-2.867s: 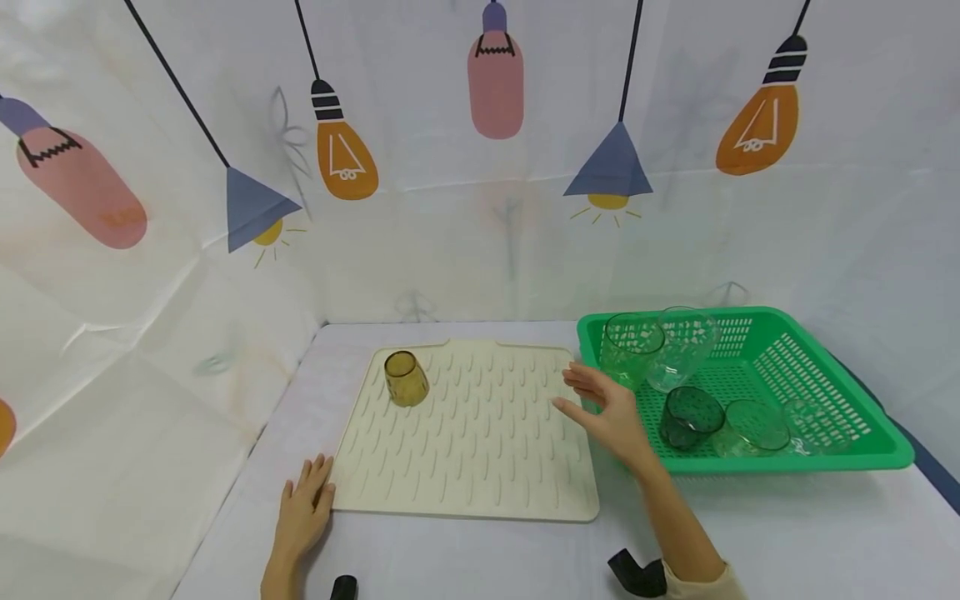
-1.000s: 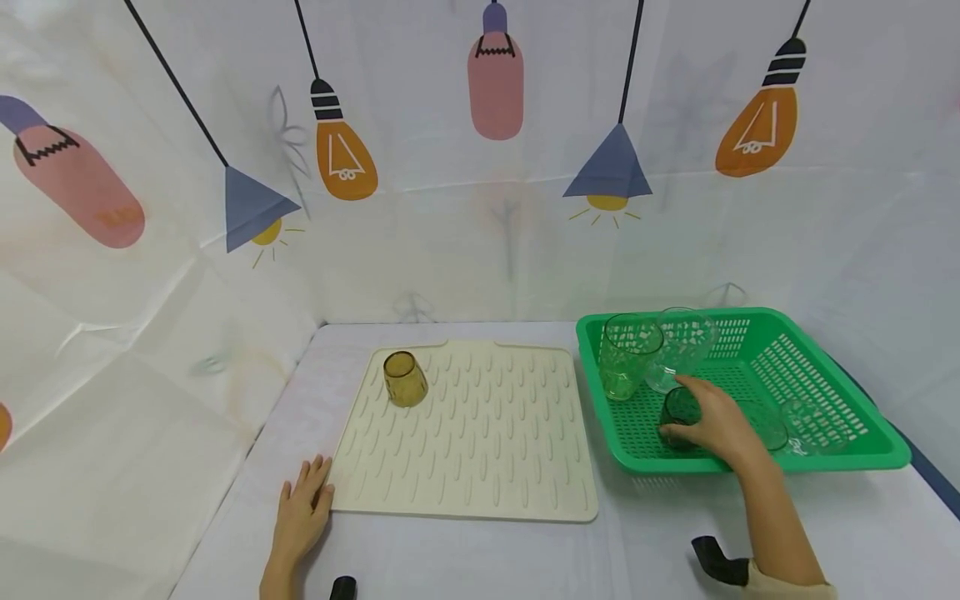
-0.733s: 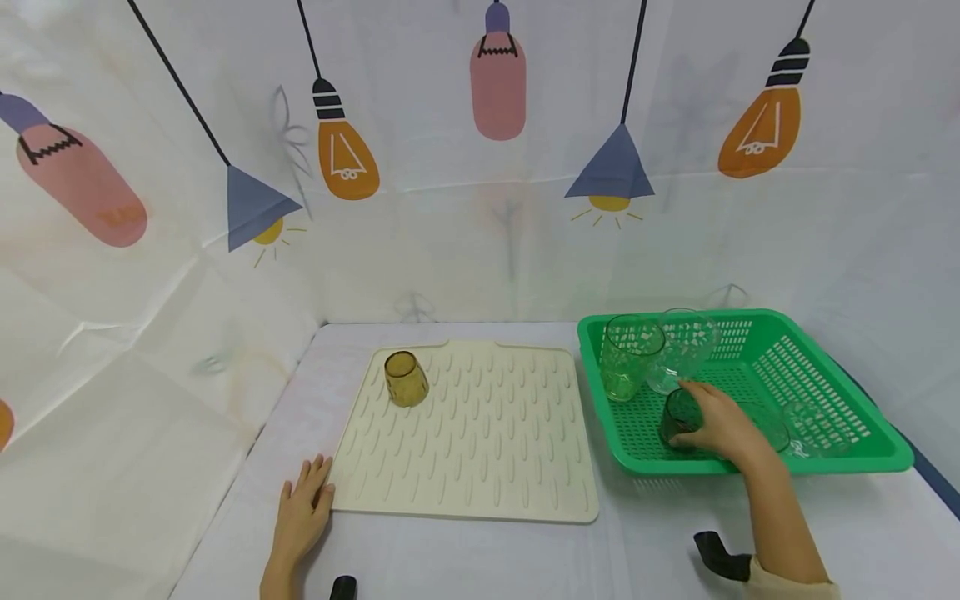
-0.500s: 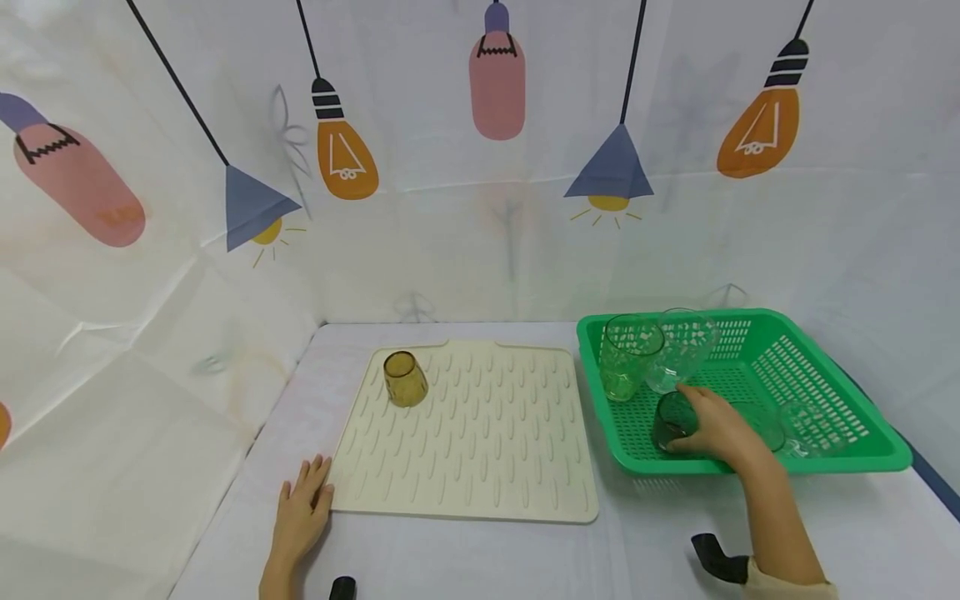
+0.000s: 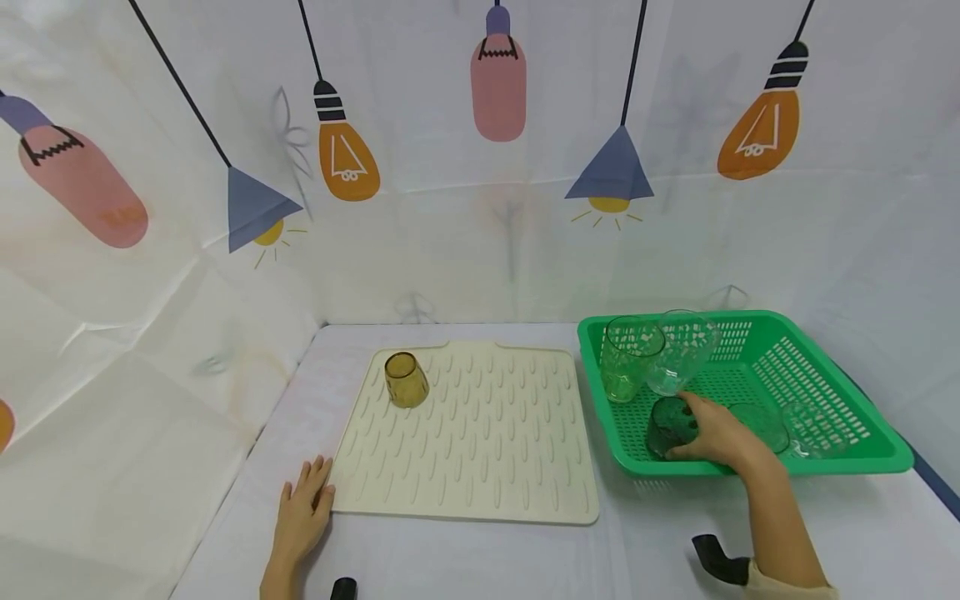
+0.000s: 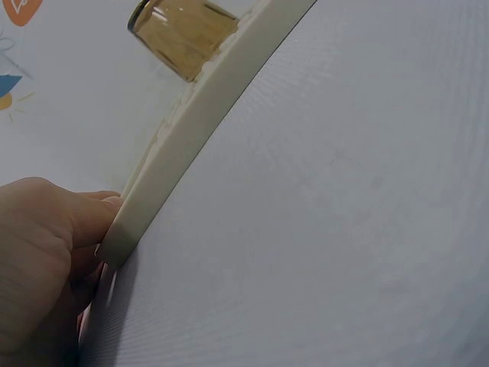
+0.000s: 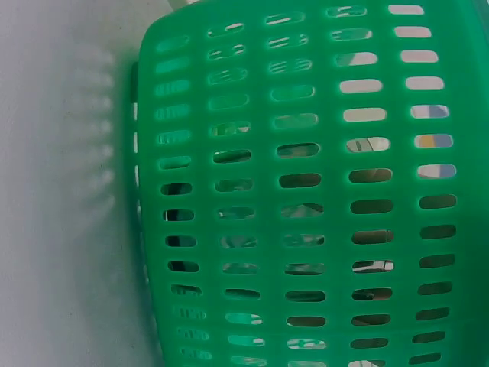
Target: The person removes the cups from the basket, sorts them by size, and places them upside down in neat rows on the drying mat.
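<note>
Inside the green basket, my right hand (image 5: 720, 433) grips a dark green glass (image 5: 666, 429), thumb on the near side and fingers on the far side. In the right wrist view the basket wall hides the hand and most of the glass. My left hand (image 5: 302, 506) lies on the table with its fingers extended, touching the near left edge of the cream draining mat (image 5: 480, 450). The left wrist view shows those fingers (image 6: 95, 218) against the mat's corner. An amber glass (image 5: 406, 380) stands on the mat's far left part.
The green basket (image 5: 888, 454) sits at the right, beside the mat. A tall green-tinted glass (image 5: 624, 367) and clear glasses (image 5: 684, 354) are also in it, some partly behind my right hand. A patterned curtain (image 5: 450, 250) hangs behind the table.
My right hand has moved from above the mat's right side into the basket and taken hold of the dark green glass, which has shifted slightly left and tilted. The left hand stays put.
</note>
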`<state>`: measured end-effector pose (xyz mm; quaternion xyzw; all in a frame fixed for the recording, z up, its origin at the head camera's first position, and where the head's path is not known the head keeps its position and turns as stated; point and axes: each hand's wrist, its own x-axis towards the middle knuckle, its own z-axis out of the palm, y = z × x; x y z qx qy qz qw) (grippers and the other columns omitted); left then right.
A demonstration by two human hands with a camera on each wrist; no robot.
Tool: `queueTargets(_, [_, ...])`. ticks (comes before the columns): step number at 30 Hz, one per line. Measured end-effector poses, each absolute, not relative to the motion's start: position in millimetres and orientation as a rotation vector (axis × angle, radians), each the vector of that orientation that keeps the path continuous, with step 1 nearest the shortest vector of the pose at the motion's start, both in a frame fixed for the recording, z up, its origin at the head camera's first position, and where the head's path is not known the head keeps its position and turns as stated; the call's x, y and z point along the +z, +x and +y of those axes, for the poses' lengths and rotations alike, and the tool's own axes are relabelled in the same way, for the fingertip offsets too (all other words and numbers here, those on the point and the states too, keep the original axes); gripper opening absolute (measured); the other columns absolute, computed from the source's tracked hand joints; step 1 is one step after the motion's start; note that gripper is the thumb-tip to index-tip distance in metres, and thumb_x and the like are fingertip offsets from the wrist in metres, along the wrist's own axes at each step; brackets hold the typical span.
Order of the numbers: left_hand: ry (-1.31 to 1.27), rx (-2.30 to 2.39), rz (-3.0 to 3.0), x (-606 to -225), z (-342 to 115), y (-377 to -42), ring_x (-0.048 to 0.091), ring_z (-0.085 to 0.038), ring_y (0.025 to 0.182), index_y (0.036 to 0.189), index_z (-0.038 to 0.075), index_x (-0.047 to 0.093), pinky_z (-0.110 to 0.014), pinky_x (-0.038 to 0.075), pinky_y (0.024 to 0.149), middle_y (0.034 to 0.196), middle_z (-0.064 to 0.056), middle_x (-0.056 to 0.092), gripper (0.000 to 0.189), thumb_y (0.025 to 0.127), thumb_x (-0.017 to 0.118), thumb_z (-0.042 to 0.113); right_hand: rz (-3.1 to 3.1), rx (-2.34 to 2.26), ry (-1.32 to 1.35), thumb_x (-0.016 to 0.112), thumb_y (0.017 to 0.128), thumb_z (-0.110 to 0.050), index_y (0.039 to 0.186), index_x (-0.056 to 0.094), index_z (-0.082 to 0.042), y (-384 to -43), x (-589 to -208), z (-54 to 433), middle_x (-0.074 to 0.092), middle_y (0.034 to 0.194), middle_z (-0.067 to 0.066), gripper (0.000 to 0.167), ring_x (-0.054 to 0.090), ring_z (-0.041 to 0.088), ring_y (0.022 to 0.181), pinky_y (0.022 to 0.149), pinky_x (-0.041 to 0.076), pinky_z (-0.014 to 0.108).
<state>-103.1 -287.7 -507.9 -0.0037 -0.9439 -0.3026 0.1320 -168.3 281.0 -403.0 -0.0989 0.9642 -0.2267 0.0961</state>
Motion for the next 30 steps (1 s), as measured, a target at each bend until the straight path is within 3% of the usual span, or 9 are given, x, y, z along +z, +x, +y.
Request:
queueTargets(12, [0.002,-0.878,-2.738,-509,-287,-104,0.031,-0.055,0.127,0.128,-0.013,0.048,-0.069,0.012,0.103,0.134,-0.034,0.040,0.041,0.091,0.052,0.003,2.882,-0.802,-0.334,0.084,0.066,-0.031,0.129,0.035,0.018,-167,-410,285,0.052,0.115,0.037,0.094,0.050,0.053,0.104,0.076,0.049,0.057])
queueTargets(22, [-0.003,-0.875,-2.735,-510,-287,-104,0.032,-0.055,0.126,0.127,-0.013,0.049,-0.070,0.013,0.102,0.133,-0.034,0.041,0.041,0.090,0.052,0.003,2.983,-0.960,-0.362,0.083,0.070,-0.034,0.132,0.037,0.013,-161,-410,286,0.053,0.120,0.033,0.091,0.050,0.049,0.109,0.082,0.046,0.060])
queueTargets(27, [-0.035,-0.866,-2.704,-510,-287,-105,0.034,-0.056,0.124,0.126,-0.014,0.050,-0.070,0.014,0.100,0.132,-0.035,0.043,0.040,0.089,0.052,0.003,2.989,-1.165,-0.359,0.081,0.074,-0.026,0.138,0.033,0.009,-158,-407,287,0.050,0.126,0.030,0.087,0.048,0.048,0.113,0.085,0.045,0.060])
queueTargets(30, [-0.043,-0.866,-2.702,-511,-288,-105,0.034,-0.056,0.123,0.126,-0.014,0.050,-0.070,0.014,0.100,0.132,-0.035,0.043,0.040,0.089,0.052,0.003,2.990,-1.273,-0.352,0.081,0.074,-0.022,0.140,0.032,0.008,-156,-405,287,0.048,0.129,0.028,0.087,0.047,0.045,0.114,0.087,0.048,0.041])
